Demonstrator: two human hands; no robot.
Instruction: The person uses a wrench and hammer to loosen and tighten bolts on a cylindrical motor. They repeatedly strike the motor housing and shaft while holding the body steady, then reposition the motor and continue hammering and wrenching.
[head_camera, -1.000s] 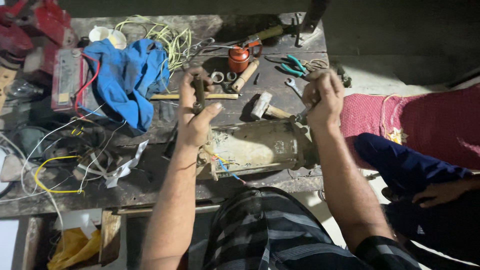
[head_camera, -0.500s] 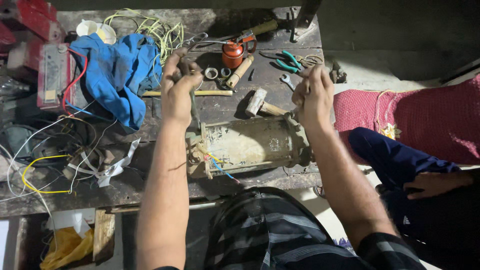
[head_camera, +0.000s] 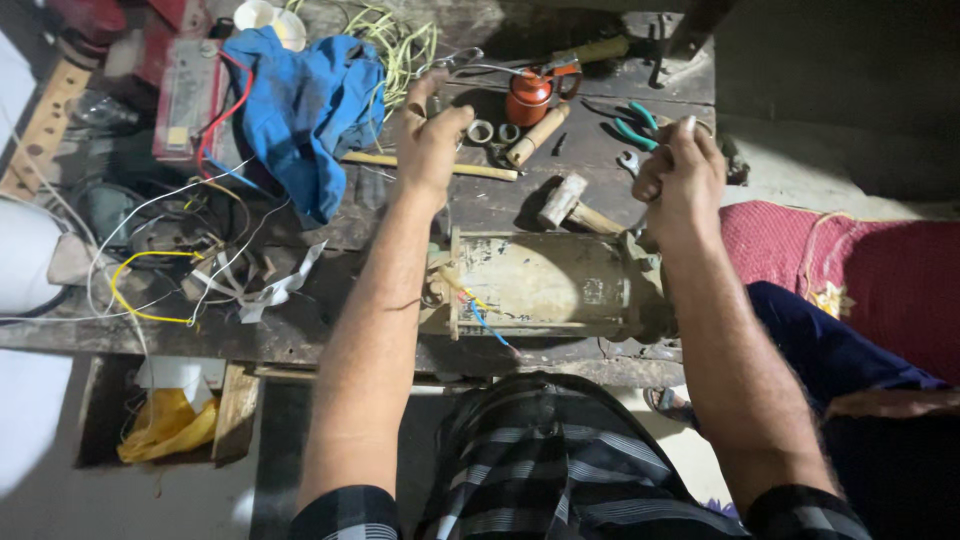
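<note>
A dirty beige electric motor (head_camera: 545, 285) lies on its side at the front edge of the workbench (head_camera: 300, 335), with yellow and blue wires hanging from its left end. My left hand (head_camera: 430, 140) is raised beyond the motor, fingers closed around a dark slim tool. My right hand (head_camera: 682, 175) is up over the motor's right end, closed on a small pale metal piece that is mostly hidden by my fingers. A hammer (head_camera: 568, 205) lies between my hands, just behind the motor.
An orange oil can (head_camera: 528, 95), metal rings (head_camera: 495, 131), green-handled pliers (head_camera: 635, 125), a spanner (head_camera: 627, 160) and a wooden stick (head_camera: 470, 170) lie at the back. A blue cloth (head_camera: 305, 110), red battery (head_camera: 190, 100) and tangled wires (head_camera: 160, 270) fill the left. Another person's blue sleeve (head_camera: 830, 350) is at right.
Both hands have lifted away from the motor toward the back of the bench. The left hand has closed tighter around its tool. The motor has not moved.
</note>
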